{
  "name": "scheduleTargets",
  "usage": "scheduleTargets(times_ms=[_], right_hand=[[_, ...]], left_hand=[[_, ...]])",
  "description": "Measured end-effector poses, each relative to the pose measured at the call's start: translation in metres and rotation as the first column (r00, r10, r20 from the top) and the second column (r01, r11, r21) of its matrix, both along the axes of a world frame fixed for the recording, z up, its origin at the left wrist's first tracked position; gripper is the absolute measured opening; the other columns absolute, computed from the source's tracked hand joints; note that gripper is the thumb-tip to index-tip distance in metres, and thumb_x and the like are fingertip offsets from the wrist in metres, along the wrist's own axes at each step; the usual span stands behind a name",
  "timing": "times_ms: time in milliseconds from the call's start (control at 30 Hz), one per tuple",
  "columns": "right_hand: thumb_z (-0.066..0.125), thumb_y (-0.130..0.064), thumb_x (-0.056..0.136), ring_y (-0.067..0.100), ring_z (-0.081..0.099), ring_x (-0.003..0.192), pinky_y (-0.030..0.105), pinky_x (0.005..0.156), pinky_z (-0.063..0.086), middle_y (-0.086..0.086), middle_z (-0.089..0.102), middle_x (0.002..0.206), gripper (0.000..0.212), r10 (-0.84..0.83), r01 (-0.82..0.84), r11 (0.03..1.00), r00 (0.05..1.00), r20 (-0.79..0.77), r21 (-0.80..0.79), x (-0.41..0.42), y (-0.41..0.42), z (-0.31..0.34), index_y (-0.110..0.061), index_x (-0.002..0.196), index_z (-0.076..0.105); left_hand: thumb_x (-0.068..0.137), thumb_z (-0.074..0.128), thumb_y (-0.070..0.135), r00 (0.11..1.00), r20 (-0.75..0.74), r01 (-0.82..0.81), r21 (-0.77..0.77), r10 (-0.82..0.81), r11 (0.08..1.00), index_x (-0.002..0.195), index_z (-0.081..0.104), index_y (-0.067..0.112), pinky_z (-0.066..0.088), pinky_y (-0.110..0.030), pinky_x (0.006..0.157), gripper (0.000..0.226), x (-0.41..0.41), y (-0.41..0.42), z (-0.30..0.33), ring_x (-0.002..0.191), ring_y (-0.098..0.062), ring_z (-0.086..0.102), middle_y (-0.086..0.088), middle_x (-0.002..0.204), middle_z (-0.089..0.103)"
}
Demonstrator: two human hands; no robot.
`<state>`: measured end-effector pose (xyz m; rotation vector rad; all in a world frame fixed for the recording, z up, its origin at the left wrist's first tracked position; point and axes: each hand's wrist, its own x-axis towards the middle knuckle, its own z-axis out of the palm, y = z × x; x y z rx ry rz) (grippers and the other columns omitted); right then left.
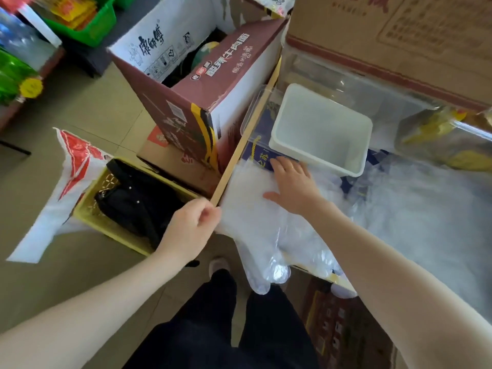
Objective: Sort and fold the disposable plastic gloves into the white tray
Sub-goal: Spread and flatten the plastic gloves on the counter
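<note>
The right hand (291, 182) lies flat, fingers straight, pressing down on a thin translucent plastic glove (255, 230) spread over the worktop. The glove's finger end hangs off the near edge below that palm. The left hand (190, 230) pinches the glove's left edge between thumb and curled fingers, just beside the counter's wooden edge strip (247, 139). Just beyond the right fingertips stands the rectangular white plastic tray (319, 153), touching nothing held. To the right of the pressing hand spreads a cloudy heap of loose clear gloves (415, 203). Left of the pinching hand sits a yellow plastic crate (87, 206) holding dark fabric.
</note>
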<state>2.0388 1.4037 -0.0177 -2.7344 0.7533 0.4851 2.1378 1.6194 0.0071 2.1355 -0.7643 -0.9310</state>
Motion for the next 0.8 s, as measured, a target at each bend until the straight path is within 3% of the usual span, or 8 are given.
scheduleTargets(times_ms=[67,133,200,333,467,533,633,800], right_hand=[[0.06,-0.055,0.081,0.028,0.027,0.135,0.035,0.112,0.015,0.009,0.029,0.146,0.082,0.02,-0.021,0.999,0.999,-0.029,-0.045,0.004,-0.005,-0.002,-0.012,0.142,0.026],[0.06,-0.061,0.077,0.03,0.035,0.128,0.036,0.108,0.022,0.01,0.037,0.138,0.082,0.046,-0.05,0.996,0.998,-0.052,-0.073,0.006,-0.008,-0.002,-0.012,0.137,0.032],[0.056,-0.067,0.076,0.029,0.041,0.122,0.037,0.104,0.026,0.009,0.045,0.13,0.081,0.104,-0.115,0.983,0.991,-0.082,-0.145,0.008,-0.008,-0.002,-0.012,0.131,0.036],[0.047,-0.071,0.079,0.029,0.047,0.114,0.038,0.098,0.027,0.006,0.057,0.116,0.07,0.189,-0.199,0.962,0.979,-0.072,-0.186,0.009,-0.011,-0.001,-0.013,0.118,0.043],[0.048,-0.06,0.086,0.032,0.051,0.107,0.039,0.086,0.041,0.01,0.051,0.118,0.062,0.157,-0.157,0.988,0.987,-0.034,0.017,0.005,-0.014,0.002,-0.009,0.12,0.041],[0.049,-0.057,0.087,0.034,0.052,0.105,0.04,0.083,0.042,0.011,0.046,0.12,0.061,0.153,-0.147,0.985,0.987,-0.054,0.091,0.003,-0.017,0.003,-0.008,0.122,0.04],[0.06,-0.052,0.084,0.028,0.054,0.098,0.036,0.08,0.041,0.006,0.053,0.104,0.051,0.111,-0.096,0.965,0.993,-0.051,0.243,0.005,-0.028,0.006,-0.01,0.112,0.049],[0.07,-0.028,0.079,0.025,0.061,0.088,0.042,0.089,0.047,0.014,0.067,0.094,0.028,0.097,0.001,0.779,0.988,-0.122,0.627,-0.002,-0.048,0.025,-0.005,0.095,0.068]], left_hand=[[0.092,0.042,0.052,0.915,-0.311,-0.161,0.303,0.257,0.939,0.086,0.059,0.017,0.043,-0.026,0.068,0.04,-0.017,0.002,-0.001,0.08,-0.013,0.057,0.001,0.086,0.061],[0.087,0.045,0.06,0.737,-0.525,-0.186,0.449,0.426,0.874,0.1,0.059,0.016,0.047,-0.028,0.077,0.048,-0.031,0.0,-0.006,0.091,-0.016,0.06,-0.002,0.099,0.064],[0.084,0.051,0.06,0.615,-0.643,-0.208,0.424,0.455,0.881,0.11,0.056,0.018,0.048,-0.031,0.087,0.05,-0.046,-0.004,-0.011,0.102,-0.017,0.06,-0.001,0.108,0.063],[0.089,0.052,0.051,0.507,-0.732,-0.327,0.326,0.455,0.887,0.122,0.053,0.019,0.053,-0.032,0.087,0.046,-0.076,-0.017,-0.019,0.106,-0.017,0.061,0.0,0.117,0.063],[0.094,0.044,0.048,0.695,-0.587,-0.332,0.25,0.415,0.91,0.124,0.052,0.023,0.046,-0.029,0.09,0.039,-0.101,-0.022,-0.025,0.109,-0.013,0.056,0.005,0.118,0.06],[0.094,0.046,0.046,0.729,-0.529,-0.368,0.233,0.435,0.9,0.12,0.056,0.021,0.046,-0.033,0.095,0.038,-0.108,-0.021,-0.028,0.108,-0.014,0.057,0.004,0.116,0.062],[0.094,0.049,0.038,0.768,-0.459,-0.407,0.189,0.447,0.894,0.097,0.062,0.013,0.049,-0.027,0.078,0.029,-0.111,-0.018,-0.027,0.093,-0.016,0.061,-0.002,0.094,0.065],[0.095,0.047,0.035,0.863,-0.25,-0.431,0.094,0.44,0.898,0.112,0.056,0.016,0.045,-0.028,0.084,0.027,-0.099,-0.018,-0.005,0.101,-0.011,0.056,0.003,0.104,0.06]])
